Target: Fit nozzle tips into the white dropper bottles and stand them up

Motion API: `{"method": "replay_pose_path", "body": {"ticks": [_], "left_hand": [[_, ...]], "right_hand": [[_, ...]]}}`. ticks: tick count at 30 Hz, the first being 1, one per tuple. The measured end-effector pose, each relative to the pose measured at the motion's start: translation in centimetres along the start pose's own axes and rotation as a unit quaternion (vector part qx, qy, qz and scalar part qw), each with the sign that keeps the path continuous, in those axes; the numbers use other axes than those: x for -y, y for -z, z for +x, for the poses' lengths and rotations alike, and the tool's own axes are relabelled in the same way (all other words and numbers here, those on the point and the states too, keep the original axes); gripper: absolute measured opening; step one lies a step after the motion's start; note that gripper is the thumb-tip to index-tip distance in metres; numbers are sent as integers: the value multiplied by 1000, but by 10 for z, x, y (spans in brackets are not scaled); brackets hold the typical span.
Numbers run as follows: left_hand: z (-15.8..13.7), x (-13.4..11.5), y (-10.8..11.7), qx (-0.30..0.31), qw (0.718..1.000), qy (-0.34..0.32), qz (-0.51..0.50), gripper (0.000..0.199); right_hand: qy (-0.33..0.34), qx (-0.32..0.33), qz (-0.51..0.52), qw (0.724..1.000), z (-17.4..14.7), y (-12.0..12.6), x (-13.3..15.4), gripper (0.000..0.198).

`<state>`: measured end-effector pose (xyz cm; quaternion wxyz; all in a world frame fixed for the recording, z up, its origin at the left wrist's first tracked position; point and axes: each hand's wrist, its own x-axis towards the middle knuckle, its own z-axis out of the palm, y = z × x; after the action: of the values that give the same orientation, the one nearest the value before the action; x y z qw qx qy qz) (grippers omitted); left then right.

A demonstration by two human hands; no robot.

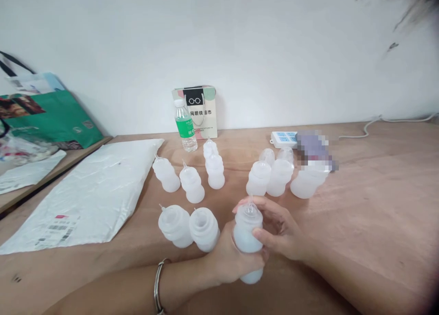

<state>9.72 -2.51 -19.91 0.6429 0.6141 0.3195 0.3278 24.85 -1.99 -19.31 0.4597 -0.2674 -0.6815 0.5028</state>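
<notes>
My left hand (233, 260), with a silver bangle at its wrist, wraps round the lower middle of a frosted white baby bottle (248, 232) with a clear teat on top. Thumb and fingers of my right hand (279, 228) curl round the same bottle's upper part, at the collar. It stands roughly upright at the table's front. Just left of it, a frosted bottle with an uncovered neck (205, 228) and a bottle with a small spout-like tip (175, 224) stand side by side. Behind them are several teat-topped bottles (192, 184).
At right, several frosted bottles (259, 178) stand near clear domed caps (286, 155), a white power strip (284, 139) and a blurred purple item (312, 146). A water bottle (185, 127) and paper bag (207, 109) stand behind. A white mailing bag (99, 191) lies left.
</notes>
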Motion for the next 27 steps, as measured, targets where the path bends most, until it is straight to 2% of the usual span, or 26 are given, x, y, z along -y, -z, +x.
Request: {"method": "replay_pose_path", "body": {"ticks": [5,8,10,14,17,22,27], "left_hand": [[-1,2,9,105,993,43,-36,15],[-2,0,12,199,971,79,-107,15],[-3,-2,12,223,960,97,-139,16],[-3,-2,8,165,974,85,-129,15],[-3,-1,6,135,980,73,-131,20],[-2,-1,7,128,981,71,-126,29],[-3,2,7,138,981,83,-111,26]], "right_hand": [[-8,23,-9,1000,-3,6,3,32],[-12,53,-8,999,-3,10,6,36],[-21,69,-8,997,-3,11,7,38],[-29,49,20,998,-2,9,5,38],[-55,22,94,994,-1,5,1,38],[-95,15,196,976,0,0,-1,35],[-84,17,184,979,0,1,2,32]]}}
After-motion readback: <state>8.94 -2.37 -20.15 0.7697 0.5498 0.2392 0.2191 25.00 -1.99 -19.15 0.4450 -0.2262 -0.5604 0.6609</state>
